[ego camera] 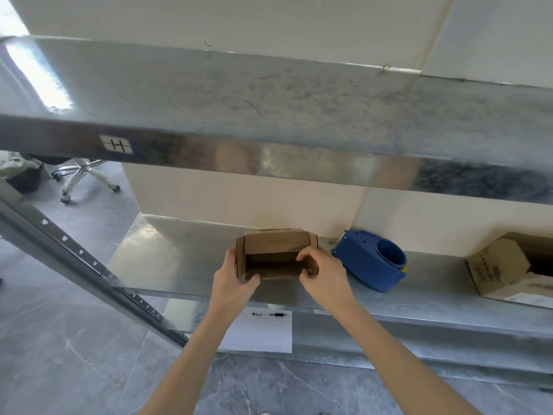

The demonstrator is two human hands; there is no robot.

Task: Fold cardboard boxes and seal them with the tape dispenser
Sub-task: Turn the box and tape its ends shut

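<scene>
A small brown cardboard box (pixel 276 250) stands on the metal shelf (pixel 167 259), its open side facing me and its flaps partly raised. My left hand (pixel 233 280) grips the box's left wall and lower left corner. My right hand (pixel 324 275) pinches the right flap, with fingers curled over its edge. A blue tape dispenser (pixel 372 262) lies on the shelf just right of my right hand, apart from it.
Another cardboard box (pixel 505 268) with printed labels sits at the shelf's far right. A higher metal shelf (pixel 269 106) overhangs close above. A slanted steel upright (pixel 74 265) runs at left. White paper (pixel 263 333) lies on a lower shelf. An office chair base (pixel 86 178) stands beyond.
</scene>
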